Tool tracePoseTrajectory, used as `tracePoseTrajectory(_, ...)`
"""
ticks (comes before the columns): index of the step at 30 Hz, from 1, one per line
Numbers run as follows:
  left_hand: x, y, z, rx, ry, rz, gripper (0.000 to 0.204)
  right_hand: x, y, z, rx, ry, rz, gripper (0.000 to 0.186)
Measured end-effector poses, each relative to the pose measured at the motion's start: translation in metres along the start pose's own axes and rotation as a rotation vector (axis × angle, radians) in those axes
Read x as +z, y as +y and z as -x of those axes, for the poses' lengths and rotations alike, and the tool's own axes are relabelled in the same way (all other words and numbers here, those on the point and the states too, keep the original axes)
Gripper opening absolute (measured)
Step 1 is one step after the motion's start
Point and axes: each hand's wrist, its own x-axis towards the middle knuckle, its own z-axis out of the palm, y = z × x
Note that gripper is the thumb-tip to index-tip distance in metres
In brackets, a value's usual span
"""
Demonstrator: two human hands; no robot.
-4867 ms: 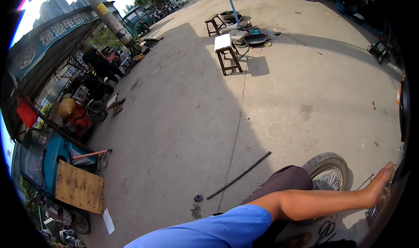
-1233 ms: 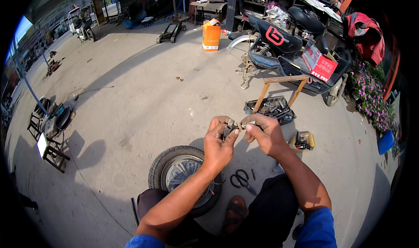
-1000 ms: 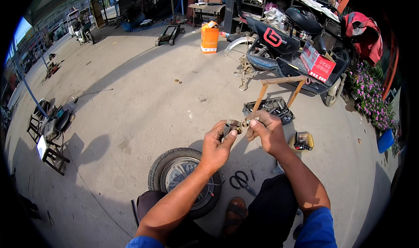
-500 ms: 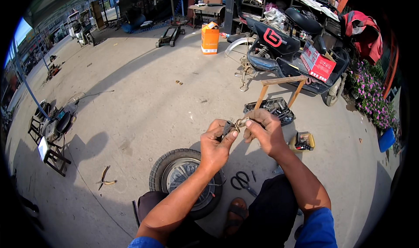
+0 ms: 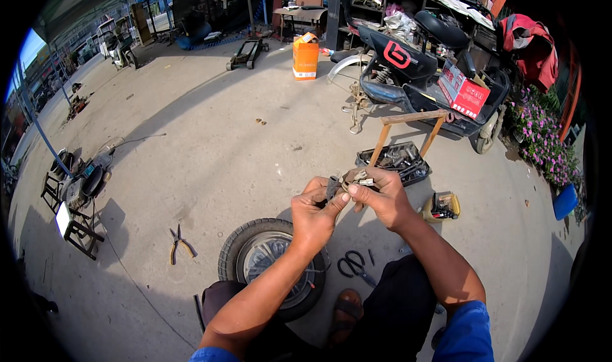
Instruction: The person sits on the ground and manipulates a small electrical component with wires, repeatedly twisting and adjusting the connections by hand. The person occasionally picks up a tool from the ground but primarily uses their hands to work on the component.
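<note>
In front of my knees, my left hand and my right hand meet, fingers pinched. Between them is a small dirty part: a dark grey sleeve-like end in my left fingers and a pale metal end at my right fingers. Its exact kind cannot be made out, and the fingers hide much of it. Below my left forearm lies a wheel with a black tyre and grey hub. Pliers with yellow-brown handles lie on the ground left of the wheel. Black-handled scissors lie to its right.
Beyond my right hand are a wooden frame, a black crate of metal parts and a yellowish container of small tools. A dismantled scooter stands behind them. An orange box is farther back. A small stool stands left.
The pliers on the ground have shifted right and turned, their jaws now pointing away from me. My right fingers have shifted on the part, showing more of its pale metal end. My left hand is nearly still.
</note>
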Motion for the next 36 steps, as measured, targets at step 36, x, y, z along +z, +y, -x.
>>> tracePoseTrajectory(36, -0.007, -0.009, -0.006, 0.064, -0.168, -0.040, 0.023, -0.005, 0.009, -0.002, 0.155, 0.187, -0.437, 0.020)
